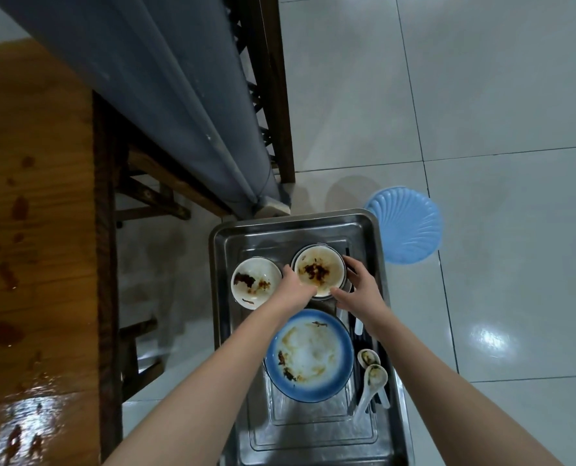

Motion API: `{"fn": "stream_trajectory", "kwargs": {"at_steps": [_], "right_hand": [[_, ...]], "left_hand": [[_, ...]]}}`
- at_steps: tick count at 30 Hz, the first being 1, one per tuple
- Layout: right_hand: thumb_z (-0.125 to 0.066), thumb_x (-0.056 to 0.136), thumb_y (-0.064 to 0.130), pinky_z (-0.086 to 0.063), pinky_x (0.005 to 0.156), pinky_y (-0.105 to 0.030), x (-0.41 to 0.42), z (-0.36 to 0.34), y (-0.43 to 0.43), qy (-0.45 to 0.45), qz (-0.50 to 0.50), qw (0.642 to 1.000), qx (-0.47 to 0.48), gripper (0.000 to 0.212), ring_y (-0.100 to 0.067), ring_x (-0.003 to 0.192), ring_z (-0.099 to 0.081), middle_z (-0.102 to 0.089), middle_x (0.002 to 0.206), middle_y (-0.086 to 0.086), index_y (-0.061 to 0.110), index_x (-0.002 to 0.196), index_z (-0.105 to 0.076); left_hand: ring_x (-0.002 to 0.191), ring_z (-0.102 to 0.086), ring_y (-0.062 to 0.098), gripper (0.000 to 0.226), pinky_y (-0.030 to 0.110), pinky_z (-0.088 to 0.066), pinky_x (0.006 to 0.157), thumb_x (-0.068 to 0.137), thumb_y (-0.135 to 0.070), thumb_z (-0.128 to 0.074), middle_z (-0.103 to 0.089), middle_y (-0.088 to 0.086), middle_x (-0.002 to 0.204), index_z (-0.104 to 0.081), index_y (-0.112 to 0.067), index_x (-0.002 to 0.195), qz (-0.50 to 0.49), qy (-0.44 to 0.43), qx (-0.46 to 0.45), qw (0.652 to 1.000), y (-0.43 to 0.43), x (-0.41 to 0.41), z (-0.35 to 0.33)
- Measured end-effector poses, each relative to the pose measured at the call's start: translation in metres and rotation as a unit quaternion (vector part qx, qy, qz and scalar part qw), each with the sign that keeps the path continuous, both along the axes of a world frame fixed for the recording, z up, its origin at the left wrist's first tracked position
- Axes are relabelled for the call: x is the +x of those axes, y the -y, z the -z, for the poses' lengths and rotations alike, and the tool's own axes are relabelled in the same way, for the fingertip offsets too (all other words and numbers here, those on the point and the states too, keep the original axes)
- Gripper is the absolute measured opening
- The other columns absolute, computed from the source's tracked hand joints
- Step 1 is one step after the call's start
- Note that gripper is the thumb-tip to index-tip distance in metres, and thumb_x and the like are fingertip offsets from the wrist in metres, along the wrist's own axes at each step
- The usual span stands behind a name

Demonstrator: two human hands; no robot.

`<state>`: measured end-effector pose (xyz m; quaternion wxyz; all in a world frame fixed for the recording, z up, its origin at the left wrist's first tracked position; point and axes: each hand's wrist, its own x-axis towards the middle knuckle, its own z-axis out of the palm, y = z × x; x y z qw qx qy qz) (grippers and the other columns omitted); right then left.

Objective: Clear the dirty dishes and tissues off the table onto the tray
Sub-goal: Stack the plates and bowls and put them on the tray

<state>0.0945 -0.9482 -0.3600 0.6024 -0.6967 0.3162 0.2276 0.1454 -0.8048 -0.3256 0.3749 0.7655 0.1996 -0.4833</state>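
The tray (296, 220) is seen to be polished metal, scratched and mirror-bright. A glossy glaze, smeared with brown, is shown by the left bowl (254, 282), the right bowl (318, 270), the plate (308, 354) and the spoons (375, 375). The tabletop (34, 230) is varnished wood, stained and shiny. The floor (481, 95) is laid in glossy tiles. The stool (407, 227) is ribbed plastic; the grey cover (165, 79) looks matt.

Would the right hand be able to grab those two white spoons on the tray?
Likely yes, once the right hand releases the bowl: the spoons lie uncovered beside its forearm, nothing over them.
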Motion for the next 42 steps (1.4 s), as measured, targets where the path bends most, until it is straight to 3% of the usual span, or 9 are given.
{"fn": "stream_trajectory", "kwargs": {"at_steps": [7, 13, 18, 21, 25, 30, 33, 37, 42], "right_hand": [[-0.066, 0.078, -0.007, -0.048, 0.096, -0.048, -0.002, 0.0, -0.002, 0.017, -0.022, 0.999, -0.025, 0.071, -0.007, 0.122, -0.043, -0.049, 0.128, 0.004, 0.016, 0.139, -0.04], [-0.066, 0.079, -0.007, -0.033, 0.097, -0.017, -0.002, -0.004, 0.002, 0.008, -0.051, 0.997, -0.052, 0.075, -0.011, 0.129, -0.042, -0.046, 0.141, -0.006, 0.012, 0.144, -0.035], [-0.066, 0.079, -0.005, -0.036, 0.104, -0.025, -0.008, -0.026, 0.004, 0.005, -0.048, 0.997, -0.068, 0.073, -0.013, 0.131, -0.042, -0.045, 0.143, -0.005, 0.013, 0.143, -0.037], [-0.067, 0.081, -0.003, -0.044, 0.102, -0.034, -0.013, -0.052, 0.007, 0.009, -0.029, 0.997, -0.065, 0.069, -0.017, 0.127, -0.048, -0.047, 0.141, -0.006, 0.013, 0.142, -0.039], [-0.061, 0.085, -0.007, -0.051, 0.087, -0.029, -0.013, -0.095, 0.008, 0.021, 0.0, 0.999, -0.045, 0.063, -0.017, 0.103, -0.061, -0.05, 0.138, -0.009, 0.016, 0.14, -0.041], [-0.064, 0.084, -0.003, -0.05, 0.082, -0.029, -0.014, -0.154, -0.005, 0.063, 0.019, 0.996, -0.062, 0.059, -0.019, 0.099, -0.061, -0.056, 0.129, -0.013, 0.014, 0.137, -0.045], [-0.064, 0.085, -0.003, -0.051, 0.091, -0.033, -0.02, -0.192, -0.021, 0.113, 0.044, 0.99, -0.072, 0.052, -0.022, 0.105, -0.061, -0.061, 0.123, -0.014, 0.01, 0.133, -0.049], [-0.065, 0.086, 0.0, -0.051, 0.076, -0.016, -0.03, -0.243, -0.056, 0.161, 0.059, 0.981, -0.091, 0.047, -0.016, 0.101, -0.063, -0.064, 0.115, -0.008, 0.013, 0.129, -0.053], [-0.066, 0.085, 0.002, -0.052, 0.09, -0.032, -0.054, -0.303, -0.117, 0.205, 0.069, 0.972, -0.095, 0.045, -0.018, 0.1, -0.063, -0.064, 0.113, -0.008, 0.012, 0.128, -0.055]], "left_hand": [[0.126, -0.044, 0.027, 0.077, 0.038, -0.04, 0.103, 0.091, -0.02, -0.059, -0.041, 0.011, 0.144, -0.012, -0.015, 0.151, 0.003, -0.013, -0.007, 1.0, -0.005, -0.004, 0.007], [0.131, -0.04, 0.025, 0.074, 0.041, -0.038, 0.108, 0.092, -0.02, -0.058, -0.038, 0.008, 0.148, -0.015, -0.019, 0.152, -0.011, -0.01, -0.036, 0.999, -0.008, -0.009, 0.001], [0.112, -0.046, 0.008, 0.049, 0.021, -0.038, 0.084, 0.094, -0.017, -0.056, -0.05, -0.005, 0.135, -0.038, -0.02, 0.14, 0.008, 0.007, -0.073, 0.997, -0.017, -0.013, -0.018], [0.13, -0.04, 0.012, 0.057, 0.026, -0.038, 0.099, 0.095, -0.012, -0.054, -0.04, -0.001, 0.147, -0.031, -0.018, 0.147, -0.011, 0.03, -0.091, 0.995, -0.022, -0.015, -0.04], [0.138, -0.035, 0.018, 0.06, 0.032, -0.034, 0.109, 0.094, -0.006, -0.054, -0.037, 0.006, 0.151, -0.03, -0.016, 0.149, -0.066, 0.091, -0.111, 0.987, -0.032, -0.014, -0.083], [0.118, -0.048, 0.01, 0.054, 0.012, -0.041, 0.083, 0.095, -0.008, -0.054, -0.05, 0.001, 0.14, -0.038, -0.019, 0.145, -0.071, 0.153, -0.118, 0.979, -0.056, -0.02, -0.14], [0.113, -0.051, 0.011, 0.052, 0.023, -0.041, 0.09, 0.094, -0.006, -0.056, -0.055, 0.002, 0.135, -0.042, -0.019, 0.142, -0.081, 0.184, -0.121, 0.972, -0.072, -0.025, -0.174], [0.116, -0.052, 0.013, 0.051, 0.027, -0.04, 0.094, 0.094, -0.007, -0.056, -0.056, 0.001, 0.133, -0.044, -0.021, 0.142, -0.077, 0.214, -0.134, 0.964, -0.1, -0.037, -0.217], [0.108, -0.051, 0.008, 0.05, 0.03, -0.042, 0.099, 0.094, -0.01, -0.057, -0.058, 0.0, 0.131, -0.045, -0.022, 0.14, -0.062, 0.262, -0.144, 0.952, -0.156, -0.061, -0.264]]}}
